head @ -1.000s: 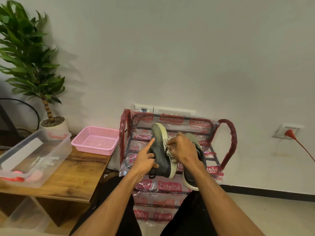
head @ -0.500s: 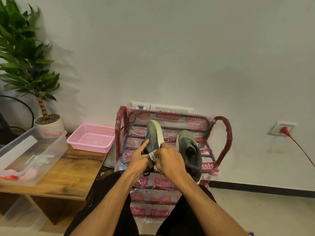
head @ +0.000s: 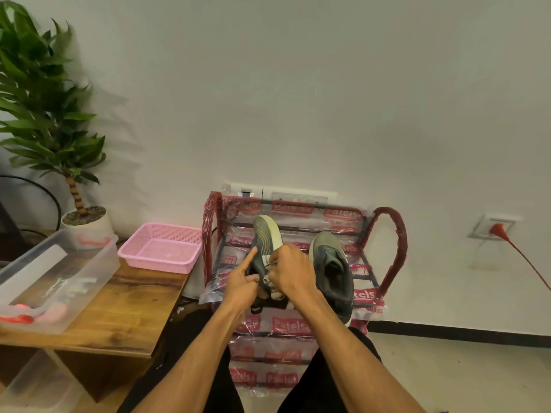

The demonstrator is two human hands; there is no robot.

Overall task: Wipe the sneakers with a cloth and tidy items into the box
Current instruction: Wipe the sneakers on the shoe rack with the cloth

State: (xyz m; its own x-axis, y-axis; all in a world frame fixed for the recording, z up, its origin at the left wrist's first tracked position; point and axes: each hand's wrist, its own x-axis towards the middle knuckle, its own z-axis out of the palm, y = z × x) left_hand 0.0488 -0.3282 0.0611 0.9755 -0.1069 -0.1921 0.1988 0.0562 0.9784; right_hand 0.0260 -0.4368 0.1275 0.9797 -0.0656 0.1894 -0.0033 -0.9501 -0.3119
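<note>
Two dark grey sneakers with pale soles are on the top shelf of a plastic-wrapped red shoe rack (head: 390, 248). The left sneaker (head: 266, 234) is tipped up on its side; the right sneaker (head: 332, 269) lies flat beside it. My left hand (head: 243, 286) grips the left sneaker's heel end, index finger stretched along its side. My right hand (head: 290, 271) is curled around the white laces at the shoe's middle. A clear plastic box (head: 59, 275) with red and pale items inside stands on the wooden table at the left. No cloth is visible.
A pink mesh basket (head: 161, 248) sits on the wooden table (head: 128, 308) by the rack. A potted plant (head: 80, 216) stands behind the box. A red plug and cord (head: 501, 232) hang from a wall socket at right. My dark-trousered legs are below.
The right sneaker has been set down flat on the rack, away from my right hand. Both hands now work at the left sneaker's laces. The view shifted slightly.
</note>
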